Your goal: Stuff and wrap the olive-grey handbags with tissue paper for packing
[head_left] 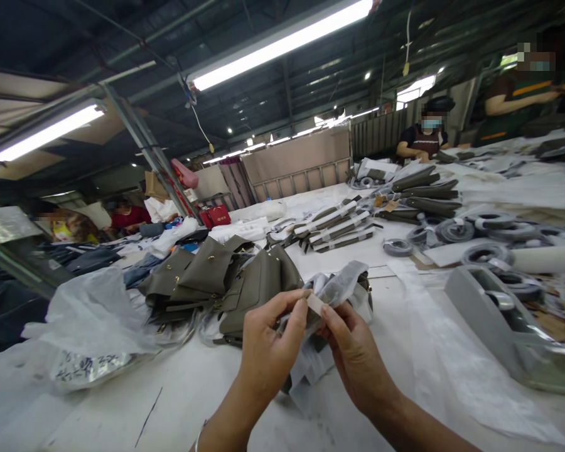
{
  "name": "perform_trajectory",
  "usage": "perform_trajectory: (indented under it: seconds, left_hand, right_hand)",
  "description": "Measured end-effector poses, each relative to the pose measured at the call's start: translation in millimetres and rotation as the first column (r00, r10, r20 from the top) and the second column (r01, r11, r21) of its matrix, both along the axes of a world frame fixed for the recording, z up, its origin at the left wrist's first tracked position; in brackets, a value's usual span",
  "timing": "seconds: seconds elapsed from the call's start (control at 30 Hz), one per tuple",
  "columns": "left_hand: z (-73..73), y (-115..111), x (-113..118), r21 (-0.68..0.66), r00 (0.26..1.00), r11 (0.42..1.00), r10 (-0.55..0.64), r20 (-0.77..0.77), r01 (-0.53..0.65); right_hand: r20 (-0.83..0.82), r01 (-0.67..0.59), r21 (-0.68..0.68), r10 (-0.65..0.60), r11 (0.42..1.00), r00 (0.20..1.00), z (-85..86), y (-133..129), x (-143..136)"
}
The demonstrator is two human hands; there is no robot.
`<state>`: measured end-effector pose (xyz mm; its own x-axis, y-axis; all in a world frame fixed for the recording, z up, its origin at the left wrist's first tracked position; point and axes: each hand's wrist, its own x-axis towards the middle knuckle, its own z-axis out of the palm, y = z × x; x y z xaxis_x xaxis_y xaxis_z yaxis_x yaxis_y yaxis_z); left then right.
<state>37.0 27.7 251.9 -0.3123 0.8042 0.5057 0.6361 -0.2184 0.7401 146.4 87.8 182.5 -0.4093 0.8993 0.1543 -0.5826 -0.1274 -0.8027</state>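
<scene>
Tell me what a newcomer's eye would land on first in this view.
Probably the left hand and right hand, low in the centre, pinching a small pale strip between them. Next, the long bright tube light overhead, then the olive-grey bags heaped left of centre, just beyond the hands.

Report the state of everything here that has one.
Small white strip, pinched by left hand and right hand
Long white ceiling tube lights, lit
Translucent plastic bag with black writing, crumpled
Olive leather-look bags, heaped
White-wrapped olive strips, stacked
Thin grey straps, coiled
Grey plastic tape dispenser, upright
</scene>
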Motion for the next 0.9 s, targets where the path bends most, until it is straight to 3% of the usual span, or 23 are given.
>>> perform_trajectory:
  seconds: [0.17, 0.37, 0.63, 0.9]
  left_hand:
    - [1.5, 3, -8, -0.07, 0.972, 0.995, -0.059, 0.227, 0.077]
    - [2.6, 8, -14, -0.104, 0.861, 0.968, -0.15, 0.486, 0.227]
    - [3.9, 9, -14, -0.108, 0.828, 0.957, -0.174, 0.532, 0.271]
    - [-1.6, 10, -14, -0.079, 0.747, 0.942, -0.204, 0.633, 0.325]
  right_hand:
    - [-0.051, -0.086, -0.029, 0.085, 0.996, 0.995, 1.7, 0, 2]
    - [-0.104, -0.162, -0.026, 0.159, 0.986, 0.982, 6.1, 0, 4]
    - [-0.11, -0.18, -0.027, 0.176, 0.983, 0.978, 2.6, 2, 3]
    - [-0.173, -0.242, -0.046, 0.231, 0.969, 0.957, 1.3, 2, 3]
